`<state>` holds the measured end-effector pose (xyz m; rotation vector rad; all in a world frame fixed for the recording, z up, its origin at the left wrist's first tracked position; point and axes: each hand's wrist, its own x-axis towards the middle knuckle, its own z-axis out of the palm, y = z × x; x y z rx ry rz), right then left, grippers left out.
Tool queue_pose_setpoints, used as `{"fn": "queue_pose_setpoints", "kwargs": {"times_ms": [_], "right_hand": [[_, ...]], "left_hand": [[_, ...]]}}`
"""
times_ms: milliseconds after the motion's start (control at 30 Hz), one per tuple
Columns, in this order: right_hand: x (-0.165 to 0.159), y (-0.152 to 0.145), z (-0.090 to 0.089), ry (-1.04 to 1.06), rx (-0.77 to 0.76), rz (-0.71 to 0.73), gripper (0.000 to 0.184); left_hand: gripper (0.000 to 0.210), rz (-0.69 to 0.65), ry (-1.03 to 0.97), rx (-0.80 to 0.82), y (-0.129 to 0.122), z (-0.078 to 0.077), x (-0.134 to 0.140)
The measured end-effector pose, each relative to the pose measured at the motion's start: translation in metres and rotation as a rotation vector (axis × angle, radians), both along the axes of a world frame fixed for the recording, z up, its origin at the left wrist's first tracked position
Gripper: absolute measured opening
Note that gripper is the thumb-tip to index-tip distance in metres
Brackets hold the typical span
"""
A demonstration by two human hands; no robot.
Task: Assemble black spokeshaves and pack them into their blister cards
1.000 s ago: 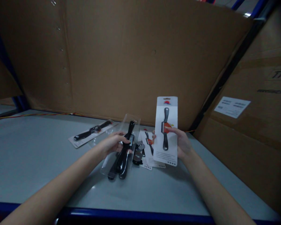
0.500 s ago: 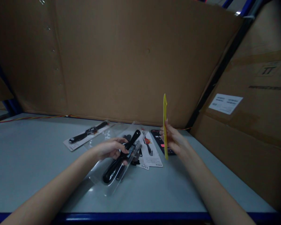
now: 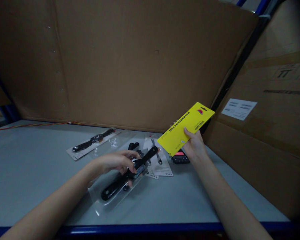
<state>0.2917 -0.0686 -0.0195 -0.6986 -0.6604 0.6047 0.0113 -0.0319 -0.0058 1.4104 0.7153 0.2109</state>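
Note:
My left hand is closed around a black spokeshave, which slants up to the right. A clear plastic blister shell sits around and below the tool, in the same grip. Pinched in my right hand is a yellow backing card printed "WOODWORKING TOOL", its printed face turned toward me. Beneath the left hand, more black tool parts are partly hidden. Beside them lie white printed cards.
A packaged spokeshave on a white card lies at the back left, with clear plastic packaging beside it. A phone is partly covered by the yellow card. Cardboard walls close off the back and right of the table.
My right hand has turned the yellow card from edge-on to face-on, tilting its top to the right. My left hand has tilted the spokeshave and shell flatter, its lower end moving left.

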Motion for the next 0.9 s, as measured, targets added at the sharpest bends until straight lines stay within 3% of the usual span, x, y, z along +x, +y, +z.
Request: {"fn": "queue_pose_setpoints", "kwargs": {"times_ms": [267,633,900], "right_hand": [[-0.006,-0.004,0.006,0.023,0.073,-0.039,0.029],[-0.011,-0.002,0.004,0.002,0.102,-0.001,0.035],[-0.011,-0.001,0.002,0.077,0.02,0.068,0.035]], "left_hand": [[0.043,-0.209,-0.01,0.045,-0.007,0.004,-0.001],[0.046,-0.25,0.029,0.1,-0.001,0.0,0.002],[0.045,-0.289,-0.013,0.18,0.004,-0.004,-0.001]]}}
